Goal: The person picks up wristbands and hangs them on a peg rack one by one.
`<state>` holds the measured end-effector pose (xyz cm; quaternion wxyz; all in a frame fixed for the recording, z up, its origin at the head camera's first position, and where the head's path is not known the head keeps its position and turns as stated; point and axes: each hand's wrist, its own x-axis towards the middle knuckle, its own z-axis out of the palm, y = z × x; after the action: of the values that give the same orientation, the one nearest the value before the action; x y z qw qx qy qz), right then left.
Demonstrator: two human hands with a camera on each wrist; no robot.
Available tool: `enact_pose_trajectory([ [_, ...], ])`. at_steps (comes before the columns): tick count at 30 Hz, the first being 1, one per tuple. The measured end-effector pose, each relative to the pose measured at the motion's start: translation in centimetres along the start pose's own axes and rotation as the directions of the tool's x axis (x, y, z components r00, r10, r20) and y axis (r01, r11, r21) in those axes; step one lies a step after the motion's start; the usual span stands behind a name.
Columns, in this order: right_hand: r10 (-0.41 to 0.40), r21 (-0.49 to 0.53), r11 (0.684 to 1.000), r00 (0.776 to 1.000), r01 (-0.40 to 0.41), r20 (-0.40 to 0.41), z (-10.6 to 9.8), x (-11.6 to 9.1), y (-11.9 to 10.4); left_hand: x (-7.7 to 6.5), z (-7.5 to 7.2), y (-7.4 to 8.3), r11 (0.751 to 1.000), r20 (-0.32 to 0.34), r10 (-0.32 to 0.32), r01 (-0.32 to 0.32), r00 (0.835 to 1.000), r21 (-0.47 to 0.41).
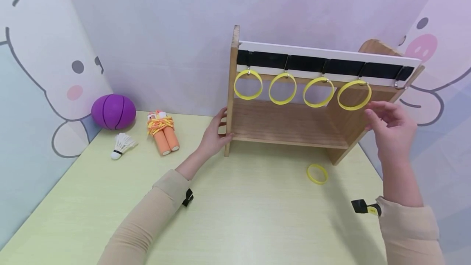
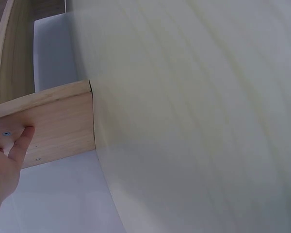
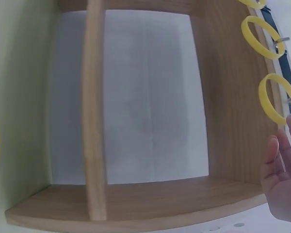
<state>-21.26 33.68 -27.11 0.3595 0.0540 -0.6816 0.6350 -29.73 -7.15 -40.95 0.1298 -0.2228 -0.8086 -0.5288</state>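
Observation:
A wooden rack [image 1: 287, 124] has a white and black rail [image 1: 305, 61] across its top front. Several yellow rings [image 1: 248, 85] hang from its hooks, and the rightmost hook [image 1: 400, 85] is bare. My left hand [image 1: 213, 136] rests its fingertips against the outer face of the left side panel [image 2: 58, 121]. Beside the rightmost hanging ring [image 1: 354, 95], my right hand [image 1: 393, 128] is raised with loosely bent fingers. Its thumb is close to that ring's lower edge; whether they touch I cannot tell. Another yellow ring [image 1: 317, 174] lies on the table before the rack.
On the left of the table [image 1: 235, 224] are a purple ball [image 1: 113, 112], a white shuttlecock [image 1: 123, 145] and orange rolls [image 1: 165, 139] wrapped with small orange and yellow pieces. A pale curtain with cartoon figures stands behind and at both sides.

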Motion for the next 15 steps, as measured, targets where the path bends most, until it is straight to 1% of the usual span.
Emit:
enact_pose_trajectory([
  [2, 0.014, -0.04, 0.999, 1.0, -0.013, 0.026, -0.2, -0.4, 0.3, 0.0, 0.0, 0.0, 1.0, -0.001, 0.001, -0.001, 1.0, 0.001],
  [4, 0.033, -0.132, 0.991, 0.997, -0.024, 0.067, -0.3, -0.8, 0.7, 0.1, 0.0, 0.0, 1.0, -0.002, 0.002, -0.002, 1.0, -0.001],
  [6, 0.052, -0.231, 0.973, 0.991, -0.023, 0.12, -0.6, -1.1, 1.1, 0.1, 0.0, 0.1, 1.0, -0.002, 0.003, -0.003, 1.0, -0.003],
  [8, 0.05, -0.343, 0.939, 0.982, 0.016, 0.183, -0.9, -1.4, 1.7, 0.1, -0.1, 0.1, 1.0, -0.002, 0.003, -0.003, 1.0, -0.009],
  [9, 0.044, -0.398, 0.916, 0.975, 0.047, 0.217, -1.1, -1.5, 2.0, 0.1, -0.1, 0.1, 1.0, -0.002, 0.003, -0.003, 1.0, -0.011],
  [12, 0.023, -0.441, 0.888, 0.948, 0.126, 0.317, -1.5, -1.8, 3.0, 0.0, -0.1, 0.1, 1.0, -0.002, 0.004, -0.004, 1.0, -0.014],
  [15, 0.011, -0.468, 0.861, 0.913, 0.198, 0.407, -1.8, -2.3, 3.7, 0.0, -0.1, 0.1, 1.0, 0.0, 0.002, -0.002, 1.0, -0.014],
])
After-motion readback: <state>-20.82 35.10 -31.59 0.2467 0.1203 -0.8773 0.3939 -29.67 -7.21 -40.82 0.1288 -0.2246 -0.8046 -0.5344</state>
